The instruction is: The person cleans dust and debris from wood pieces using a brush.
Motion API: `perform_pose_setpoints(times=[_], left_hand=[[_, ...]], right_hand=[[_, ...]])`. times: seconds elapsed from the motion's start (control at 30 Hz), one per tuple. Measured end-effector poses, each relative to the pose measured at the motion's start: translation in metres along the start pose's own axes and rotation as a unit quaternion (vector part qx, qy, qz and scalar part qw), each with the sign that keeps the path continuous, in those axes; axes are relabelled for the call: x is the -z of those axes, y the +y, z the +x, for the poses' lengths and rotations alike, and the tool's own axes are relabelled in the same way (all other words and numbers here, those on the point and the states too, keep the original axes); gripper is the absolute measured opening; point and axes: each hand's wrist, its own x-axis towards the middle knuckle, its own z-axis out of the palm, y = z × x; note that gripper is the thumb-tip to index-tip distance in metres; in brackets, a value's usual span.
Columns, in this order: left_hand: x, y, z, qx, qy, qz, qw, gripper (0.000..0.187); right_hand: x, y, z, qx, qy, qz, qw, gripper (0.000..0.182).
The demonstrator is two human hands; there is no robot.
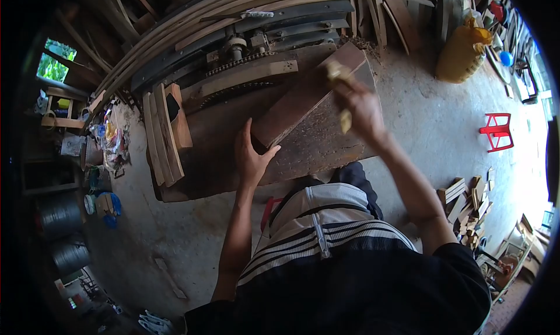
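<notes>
A reddish-brown wooden block (306, 96) lies slantwise on the dark, worn workbench (233, 166). My left hand (254, 157) rests at the block's near left end, its thumb and fingers spread around the corner. Over the block's far right part, my right hand (360, 110) is closed on a yellowish wooden tool (339, 72), blurred by motion. Its exact shape and whether it touches the block cannot be made out.
Curved wooden strips (251, 81) and metal machinery with a chain (236, 49) lie beyond the block. Narrow boards (166, 136) lie at the bench's left. A yellow sack (464, 55), a red stool (497, 132) and wood offcuts (469, 209) stand on the right floor.
</notes>
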Motion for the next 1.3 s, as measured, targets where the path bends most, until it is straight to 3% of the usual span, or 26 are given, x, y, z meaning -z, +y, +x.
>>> perform_pose_setpoints(times=[0.03, 0.1, 0.17, 0.23, 0.3, 0.33, 0.37, 0.47, 0.5, 0.63, 0.7, 0.73, 0.77, 0.8, 1.03, 1.13, 1.23, 1.3], left_hand=[[0.000, 0.001, 0.000, 0.005, 0.007, 0.002, 1.000, 0.100], [0.000, 0.002, 0.000, 0.014, 0.007, -0.003, 1.000, 0.102], [-0.004, -0.004, -0.001, 0.024, 0.007, -0.012, 1.000, 0.104], [-0.011, -0.016, -0.002, 0.058, -0.004, -0.061, 0.996, 0.108], [-0.003, -0.002, 0.001, 0.047, 0.000, -0.049, 0.998, 0.101], [-0.001, -0.004, 0.003, 0.008, -0.001, -0.022, 1.000, 0.096], [0.001, -0.005, 0.003, -0.029, -0.002, 0.005, 1.000, 0.092], [0.007, -0.001, 0.006, -0.015, -0.013, 0.001, 1.000, 0.082], [0.009, -0.002, 0.008, -0.020, -0.026, -0.003, 0.999, 0.081], [0.023, 0.001, 0.009, 0.041, -0.087, -0.123, 0.988, 0.073], [0.030, -0.001, 0.008, 0.176, -0.163, -0.262, 0.935, 0.070], [0.030, -0.003, 0.007, 0.177, -0.165, -0.261, 0.935, 0.070], [0.029, -0.005, 0.007, 0.092, -0.126, -0.135, 0.978, 0.068], [0.029, -0.007, 0.007, 0.005, -0.084, -0.007, 0.996, 0.066], [0.031, -0.026, 0.021, 0.089, -0.081, -0.116, 0.986, 0.054], [0.022, -0.002, 0.017, 0.018, -0.030, -0.139, 0.990, 0.047], [0.001, -0.017, 0.009, 0.054, 0.009, -0.196, 0.979, 0.046], [-0.002, -0.015, 0.009, 0.051, 0.025, -0.174, 0.983, 0.045]], right_hand=[[0.005, -0.037, -0.006, -0.018, -0.086, 0.012, 0.996, 0.038], [-0.002, -0.077, -0.021, 0.102, -0.078, 0.115, 0.985, 0.046], [0.007, -0.110, -0.026, 0.116, -0.126, 0.206, 0.963, 0.044], [0.001, -0.116, -0.026, 0.105, -0.081, 0.359, 0.924, 0.030], [0.011, -0.086, -0.016, 0.052, -0.123, 0.343, 0.930, 0.024], [0.001, -0.057, -0.012, 0.054, -0.089, 0.358, 0.928, 0.019], [-0.001, -0.031, -0.013, -0.059, -0.066, 0.534, 0.841, 0.023], [0.021, 0.041, 0.005, -0.156, 0.023, 0.280, 0.947, 0.018], [0.036, 0.044, 0.011, -0.143, 0.091, 0.271, 0.947, 0.018], [0.064, 0.049, 0.018, -0.143, 0.140, 0.210, 0.957, 0.019], [0.064, 0.043, 0.017, -0.154, 0.141, 0.215, 0.954, 0.019], [0.061, 0.037, 0.019, -0.110, 0.150, 0.203, 0.961, 0.019], [0.059, 0.034, 0.021, -0.065, 0.160, 0.191, 0.966, 0.019], [0.054, 0.033, 0.021, -0.084, 0.114, 0.199, 0.970, 0.023], [0.025, 0.025, 0.036, 0.008, 0.087, 0.182, 0.979, 0.031], [0.022, 0.026, 0.040, 0.022, 0.079, 0.168, 0.982, 0.031], [0.013, 0.023, 0.040, 0.001, 0.120, 0.114, 0.986, 0.030], [0.005, -0.004, 0.026, 0.029, 0.054, 0.079, 0.995, 0.036]])
